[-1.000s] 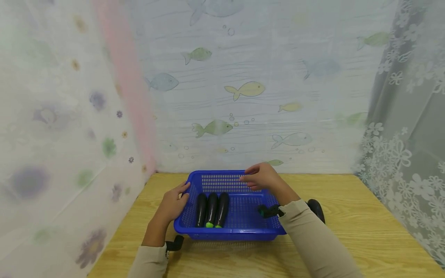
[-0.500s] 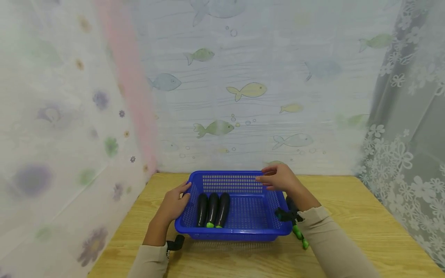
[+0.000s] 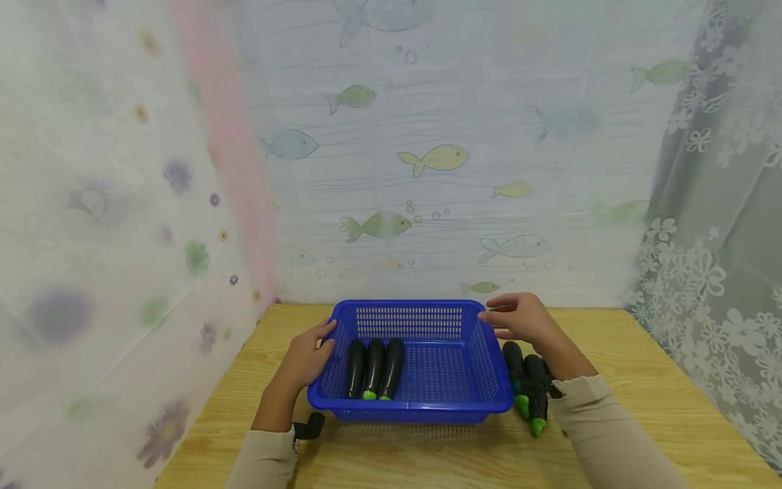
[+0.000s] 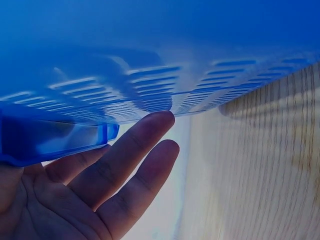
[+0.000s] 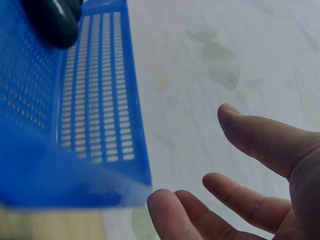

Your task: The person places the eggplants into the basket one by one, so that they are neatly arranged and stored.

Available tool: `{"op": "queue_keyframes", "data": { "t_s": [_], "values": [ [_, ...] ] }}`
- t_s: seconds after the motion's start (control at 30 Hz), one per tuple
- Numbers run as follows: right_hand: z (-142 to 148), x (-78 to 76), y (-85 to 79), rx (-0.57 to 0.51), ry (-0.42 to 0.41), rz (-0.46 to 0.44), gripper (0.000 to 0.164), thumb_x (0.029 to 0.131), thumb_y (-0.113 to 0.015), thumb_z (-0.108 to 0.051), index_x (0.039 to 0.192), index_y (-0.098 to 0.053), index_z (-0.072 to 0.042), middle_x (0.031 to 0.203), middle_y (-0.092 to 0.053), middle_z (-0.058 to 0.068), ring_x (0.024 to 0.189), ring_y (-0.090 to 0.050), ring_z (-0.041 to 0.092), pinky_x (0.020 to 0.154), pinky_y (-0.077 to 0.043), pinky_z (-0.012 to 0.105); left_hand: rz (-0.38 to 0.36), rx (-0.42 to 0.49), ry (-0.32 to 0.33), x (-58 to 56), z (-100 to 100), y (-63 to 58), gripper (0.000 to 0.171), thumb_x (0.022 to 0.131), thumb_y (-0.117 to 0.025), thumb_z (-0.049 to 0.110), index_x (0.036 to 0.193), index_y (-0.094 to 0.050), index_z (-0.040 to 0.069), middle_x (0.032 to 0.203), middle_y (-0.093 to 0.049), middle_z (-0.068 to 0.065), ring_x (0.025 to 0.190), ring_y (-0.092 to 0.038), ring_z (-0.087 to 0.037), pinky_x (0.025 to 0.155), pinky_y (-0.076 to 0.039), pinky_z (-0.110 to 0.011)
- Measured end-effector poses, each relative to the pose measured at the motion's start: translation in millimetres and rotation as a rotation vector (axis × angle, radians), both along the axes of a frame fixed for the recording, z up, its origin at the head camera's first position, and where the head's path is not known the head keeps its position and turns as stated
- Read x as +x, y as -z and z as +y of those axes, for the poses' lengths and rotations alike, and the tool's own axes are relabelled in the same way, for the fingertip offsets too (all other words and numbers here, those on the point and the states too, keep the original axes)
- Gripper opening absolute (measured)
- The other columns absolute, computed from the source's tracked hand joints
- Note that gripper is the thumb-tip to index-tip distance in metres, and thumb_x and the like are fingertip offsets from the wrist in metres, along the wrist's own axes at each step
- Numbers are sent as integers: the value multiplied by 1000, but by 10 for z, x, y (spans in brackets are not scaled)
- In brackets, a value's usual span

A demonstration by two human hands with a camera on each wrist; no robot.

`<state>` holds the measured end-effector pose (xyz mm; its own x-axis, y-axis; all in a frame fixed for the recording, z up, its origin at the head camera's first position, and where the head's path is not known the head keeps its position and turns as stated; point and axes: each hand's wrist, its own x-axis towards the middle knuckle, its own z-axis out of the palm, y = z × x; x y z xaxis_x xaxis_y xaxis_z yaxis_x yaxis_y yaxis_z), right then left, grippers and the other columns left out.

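Note:
A blue plastic basket (image 3: 421, 407) with slotted walls stands on the table. Three dark eggplants (image 3: 375, 370) lie side by side in its left part, green ends towards me. My left hand (image 3: 307, 358) holds the basket's left rim, thumb at the rim and fingers against the outer wall, as the left wrist view shows. At the far right corner my right hand (image 3: 519, 318) hovers with nothing in it, fingers spread apart from the thumb. Below the right wrist, two more eggplants (image 3: 537, 407) with green ends lie on the table beside the basket, partly covered by the black wrist mount.
The wooden table (image 3: 635, 407) runs back to a fish-print curtain (image 3: 436, 204). A flower-print sheet (image 3: 122, 305) hangs along the left side, and a lace-patterned curtain (image 3: 702, 272) on the right. Another black wrist mount (image 3: 309, 428) sits on the left wrist.
My right hand has moved right, from over the basket's far side to beyond its right corner, bringing the eggplants on the table into view. The left hand and basket stay put.

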<state>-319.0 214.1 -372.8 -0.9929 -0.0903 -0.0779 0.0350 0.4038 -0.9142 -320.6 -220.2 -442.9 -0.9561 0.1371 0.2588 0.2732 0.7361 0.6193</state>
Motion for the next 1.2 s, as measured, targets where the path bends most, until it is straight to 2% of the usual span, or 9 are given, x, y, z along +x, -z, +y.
{"op": "queue_keyframes", "data": {
  "t_s": [0.17,0.4,0.53,0.7,0.97,1.2],
  "values": [
    [131,32,60,39,23,4,69,81,-73,-41,135,-50,-3,131,-54,24,112,-60,34,82,-56,41,0,0,4,-3,1,0,48,96,-49,25,143,-46,15,151,-37,-6,139,-33,-34,109,-30,-55],
    [265,67,192,55,41,-1,72,80,-72,-46,134,-51,-4,132,-54,23,115,-59,35,84,-55,44,-8,10,2,-10,-3,16,48,96,-49,25,143,-46,15,151,-37,-5,139,-32,-33,110,-30,-55],
    [319,77,261,33,62,5,67,82,-72,-41,134,-51,-2,130,-56,23,113,-59,36,83,-56,44,-1,1,5,-24,-3,24,48,96,-48,25,143,-46,15,151,-37,-6,139,-33,-33,110,-30,-55],
    [405,116,314,-5,74,5,70,82,-72,-42,134,-50,-1,129,-57,21,111,-61,33,84,-55,44,2,9,3,-12,3,3,47,96,-49,25,142,-46,14,150,-38,-7,138,-33,-34,110,-29,-54],
    [608,201,333,-53,98,-45,76,84,-68,-46,140,-43,-2,139,-48,23,124,-52,36,88,-54,40,-14,0,-2,-1,8,-1,47,96,-49,26,142,-46,15,151,-37,-6,139,-33,-33,110,-29,-54],
    [783,272,418,-36,131,-61,78,82,-68,-49,141,-43,-4,134,-55,15,110,-62,22,88,-54,39,-19,21,3,3,0,-2,47,97,-49,25,143,-45,14,151,-36,-7,139,-32,-34,109,-29,-55]
  ]
}}
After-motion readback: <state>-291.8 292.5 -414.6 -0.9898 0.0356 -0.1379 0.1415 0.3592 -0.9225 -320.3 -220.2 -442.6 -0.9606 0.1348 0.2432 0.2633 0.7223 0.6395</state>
